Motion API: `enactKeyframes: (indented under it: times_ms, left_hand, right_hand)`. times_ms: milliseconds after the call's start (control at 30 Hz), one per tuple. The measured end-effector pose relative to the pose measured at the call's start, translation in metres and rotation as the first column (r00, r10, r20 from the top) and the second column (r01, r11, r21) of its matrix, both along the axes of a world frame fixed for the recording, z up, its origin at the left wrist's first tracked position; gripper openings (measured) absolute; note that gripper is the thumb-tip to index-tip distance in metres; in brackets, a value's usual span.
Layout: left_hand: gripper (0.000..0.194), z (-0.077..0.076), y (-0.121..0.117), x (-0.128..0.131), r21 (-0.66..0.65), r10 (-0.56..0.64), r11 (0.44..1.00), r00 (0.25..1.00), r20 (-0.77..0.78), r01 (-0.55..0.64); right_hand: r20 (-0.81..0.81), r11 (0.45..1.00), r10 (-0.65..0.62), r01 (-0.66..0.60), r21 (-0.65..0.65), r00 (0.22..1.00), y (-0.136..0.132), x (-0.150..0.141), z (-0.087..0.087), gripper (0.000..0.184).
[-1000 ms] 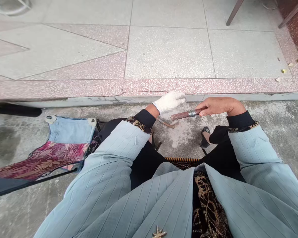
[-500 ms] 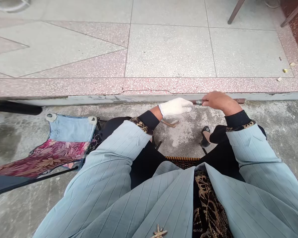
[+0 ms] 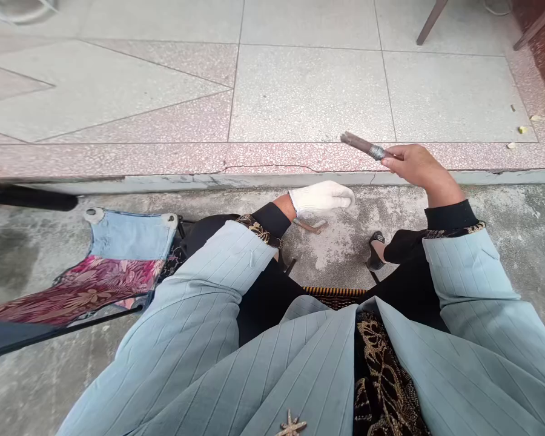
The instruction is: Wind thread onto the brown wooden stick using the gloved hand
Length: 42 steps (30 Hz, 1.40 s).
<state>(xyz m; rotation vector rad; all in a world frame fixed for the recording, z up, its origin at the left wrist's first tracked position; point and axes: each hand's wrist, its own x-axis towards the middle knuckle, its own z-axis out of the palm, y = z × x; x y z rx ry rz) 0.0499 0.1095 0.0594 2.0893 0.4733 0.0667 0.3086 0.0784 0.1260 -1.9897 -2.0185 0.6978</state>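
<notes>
In my right hand (image 3: 415, 165) is a brown stick (image 3: 358, 143), tilted with its far end up and to the left. Thin silvery wire (image 3: 376, 152) is wound round the stick in a tight coil just beside my fingers. My left hand (image 3: 324, 197), in a white knitted glove, is closed low in front of the kerb, apart from the stick. A faint strand runs between its fingertips and the coil; the grip itself is hidden by the glove. Below the glove a curved brown piece (image 3: 312, 227) lies on the concrete.
A low kerb (image 3: 254, 180) edges the raised tiled floor (image 3: 313, 91) ahead. To my left stand a folding fabric seat (image 3: 118, 263) and a black bar-like object (image 3: 34, 197). A furniture leg (image 3: 431, 23) shows at upper right, with fallen leaves (image 3: 522, 129) nearby.
My right hand has risen and moved right with the stick, which has gone from level to tilted, its left end away from the glove. My left hand has hardly moved.
</notes>
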Motion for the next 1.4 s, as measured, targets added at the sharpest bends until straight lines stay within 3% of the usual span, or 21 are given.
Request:
enactKeyframes:
  times_ms: [133, 200, 300, 367, 400, 433, 500, 567, 633, 700, 767, 833, 900, 1000, 1067, 1100, 1133, 1200, 1233, 1300, 1400]
  left_hand:
    - [0.033, 0.009, -0.002, -0.003, 0.015, -0.061, 0.998, 0.998, 0.025, 0.060]
    - [0.034, 0.015, 0.001, -0.007, 0.031, -0.035, 0.999, 0.998, 0.051, 0.033]
    - [0.032, 0.021, 0.011, -0.013, 0.064, 0.035, 0.997, 0.998, 0.055, -0.039]
    - [0.030, 0.020, 0.017, -0.016, 0.075, 0.119, 0.990, 0.992, 0.043, -0.122]
    - [0.030, 0.018, 0.020, -0.016, 0.083, 0.159, 0.983, 0.987, 0.025, -0.161]
    - [0.030, 0.016, 0.022, -0.016, 0.097, 0.200, 0.975, 0.980, 0.000, -0.199]
    - [0.030, 0.010, 0.022, -0.013, 0.137, 0.255, 0.960, 0.966, -0.051, -0.246]
    - [0.029, 0.004, 0.019, -0.008, 0.163, 0.249, 0.958, 0.966, -0.075, -0.234]
    - [0.028, 0.000, 0.012, -0.003, 0.151, 0.170, 0.975, 0.984, -0.053, -0.160]
    - [0.028, -0.001, 0.005, -0.001, 0.126, 0.047, 0.991, 0.999, -0.016, -0.045]
    - [0.030, 0.002, -0.001, -0.001, 0.101, -0.050, 0.994, 0.999, 0.011, 0.049]
    - [0.031, 0.006, -0.002, -0.003, 0.096, -0.073, 0.993, 0.997, 0.023, 0.071]
    - [0.032, 0.010, 0.001, -0.007, 0.120, -0.029, 0.992, 0.999, 0.030, 0.025]
    - [0.031, 0.012, 0.009, -0.011, 0.163, 0.067, 0.984, 0.997, 0.044, -0.074]
    - [0.031, 0.010, 0.012, -0.012, 0.149, 0.122, 0.980, 0.991, 0.049, -0.128]
    - [0.031, 0.009, 0.012, -0.012, 0.134, 0.155, 0.978, 0.987, 0.051, -0.161]
    - [0.032, 0.008, 0.012, -0.012, 0.120, 0.185, 0.975, 0.982, 0.050, -0.189]
    - [0.033, 0.007, 0.011, -0.009, 0.109, 0.212, 0.970, 0.976, 0.038, -0.215]
    - [0.033, 0.006, 0.010, -0.008, 0.114, 0.206, 0.971, 0.978, 0.029, -0.208]
    - [0.031, 0.005, 0.007, -0.005, 0.133, 0.150, 0.980, 0.989, 0.007, -0.149]
    - [0.030, 0.002, 0.003, -0.002, 0.149, 0.027, 0.989, 1.000, -0.002, -0.027]
  right_hand:
    - [0.341, 0.978, 0.146, -0.083, -0.194, 0.929, 0.003, -0.012, -0.015, 0.029]
    - [0.358, 0.911, 0.306, -0.162, -0.379, 0.882, 0.002, -0.019, -0.018, 0.025]
    - [0.089, 0.703, 0.524, -0.372, -0.606, 0.847, -0.002, -0.028, -0.016, 0.021]
    - [-0.177, 0.568, 0.567, -0.537, -0.624, 0.804, -0.006, -0.029, -0.009, 0.026]
    - [-0.289, 0.547, 0.551, -0.600, -0.584, 0.783, -0.008, -0.028, -0.005, 0.031]
    - [-0.376, 0.574, 0.512, -0.633, -0.520, 0.773, -0.010, -0.026, 0.000, 0.037]
    - [-0.474, 0.754, 0.379, -0.562, -0.340, 0.795, -0.012, -0.020, 0.009, 0.045]
    - [-0.499, 0.937, 0.202, -0.314, -0.151, 0.843, -0.011, -0.012, 0.014, 0.044]
    - [-0.451, 0.997, 0.048, -0.069, -0.030, 0.891, -0.007, -0.006, 0.012, 0.040]
    - [-0.281, 0.999, -0.032, 0.033, 0.000, 0.959, -0.003, -0.004, 0.004, 0.036]
    - [-0.014, 0.999, -0.023, 0.022, -0.034, 1.000, 0.001, -0.006, -0.007, 0.031]
    - [0.223, 0.989, 0.079, -0.049, -0.138, 0.972, 0.003, -0.013, -0.017, 0.026]
    - [0.300, 0.940, 0.246, -0.152, -0.305, 0.922, 0.002, -0.023, -0.023, 0.021]
    - [0.016, 0.737, 0.486, -0.400, -0.544, 0.874, -0.005, -0.033, -0.017, 0.015]
    - [-0.291, 0.627, 0.502, -0.575, -0.525, 0.814, -0.010, -0.034, -0.006, 0.021]
    - [-0.407, 0.644, 0.464, -0.615, -0.455, 0.787, -0.012, -0.032, 0.001, 0.027]
    - [-0.486, 0.712, 0.409, -0.603, -0.360, 0.772, -0.013, -0.029, 0.007, 0.032]
    - [-0.549, 0.898, 0.265, -0.411, -0.159, 0.792, -0.013, -0.019, 0.015, 0.037]
    - [-0.548, 0.957, 0.186, -0.276, -0.086, 0.816, -0.012, -0.014, 0.016, 0.037]
    - [-0.477, 0.998, 0.049, -0.062, -0.011, 0.877, -0.008, -0.005, 0.013, 0.034]
    - [-0.243, 1.000, -0.027, 0.028, 0.003, 0.970, -0.002, 0.000, 0.003, 0.029]
